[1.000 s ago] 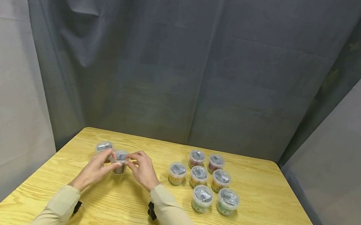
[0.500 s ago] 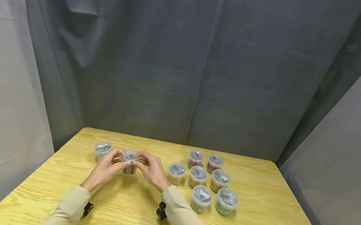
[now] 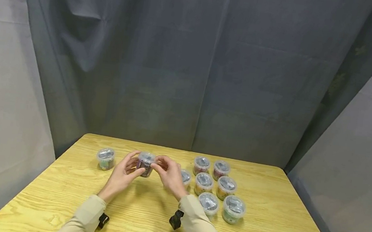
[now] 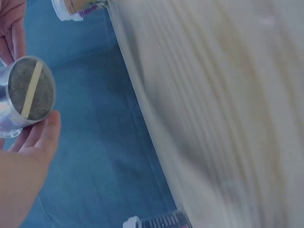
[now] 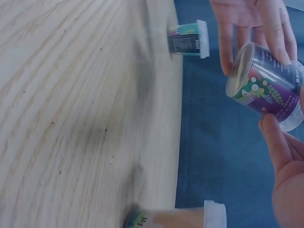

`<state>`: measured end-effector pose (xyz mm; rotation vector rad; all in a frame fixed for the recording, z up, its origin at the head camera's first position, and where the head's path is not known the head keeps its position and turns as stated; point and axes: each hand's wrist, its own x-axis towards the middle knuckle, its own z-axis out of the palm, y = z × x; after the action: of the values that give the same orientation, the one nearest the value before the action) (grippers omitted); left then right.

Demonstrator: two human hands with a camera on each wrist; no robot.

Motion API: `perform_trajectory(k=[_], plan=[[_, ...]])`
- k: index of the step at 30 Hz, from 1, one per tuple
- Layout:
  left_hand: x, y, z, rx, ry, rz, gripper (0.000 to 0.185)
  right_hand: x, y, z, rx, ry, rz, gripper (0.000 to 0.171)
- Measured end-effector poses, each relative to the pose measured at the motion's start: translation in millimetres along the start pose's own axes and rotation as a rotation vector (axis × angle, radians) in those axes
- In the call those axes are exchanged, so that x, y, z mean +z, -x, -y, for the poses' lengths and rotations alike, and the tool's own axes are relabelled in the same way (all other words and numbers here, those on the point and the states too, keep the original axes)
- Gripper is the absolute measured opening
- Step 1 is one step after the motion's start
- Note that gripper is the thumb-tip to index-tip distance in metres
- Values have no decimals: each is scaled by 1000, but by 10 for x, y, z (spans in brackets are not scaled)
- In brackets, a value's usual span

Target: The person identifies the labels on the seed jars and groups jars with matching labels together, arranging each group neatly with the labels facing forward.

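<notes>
A small clear plastic tub with a purple and black floral label (image 3: 145,164) hangs above the table between both hands. My left hand (image 3: 122,175) grips its left side with thumb and fingers, and my right hand (image 3: 171,176) pinches its right side near the lid. Seen from the left wrist, the tub's round base (image 4: 31,88) shows dark contents and a pale strip across it. The right wrist view shows the tub (image 5: 273,90) tilted, with fingers of both hands on its wall. The right hand partly covers an orange-labelled tub (image 3: 185,177).
A lone greenish tub (image 3: 105,158) stands on the wooden table (image 3: 122,214) at the far left. Right of the hands are reddish tubs (image 3: 202,165) at the back, orange ones (image 3: 203,183) in the middle and green ones (image 3: 234,209) in front. Grey cloth (image 3: 163,72) hangs behind.
Both hands have carried the purple tub to the right, away from the greenish tub, and raised it. The right hand now overlaps the nearest orange tub.
</notes>
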<state>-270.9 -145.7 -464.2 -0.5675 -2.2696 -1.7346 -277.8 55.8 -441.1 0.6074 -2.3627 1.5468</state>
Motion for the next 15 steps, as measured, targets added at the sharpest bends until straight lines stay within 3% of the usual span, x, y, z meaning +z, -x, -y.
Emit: perform_trajectory(k=[7, 15], plan=[[126, -1, -22, -75, 33, 19, 67, -103, 46, 13, 57, -43, -28, 19], [271, -50, -124, -79, 51, 32, 69, -253, 69, 33, 111, -62, -22, 22]])
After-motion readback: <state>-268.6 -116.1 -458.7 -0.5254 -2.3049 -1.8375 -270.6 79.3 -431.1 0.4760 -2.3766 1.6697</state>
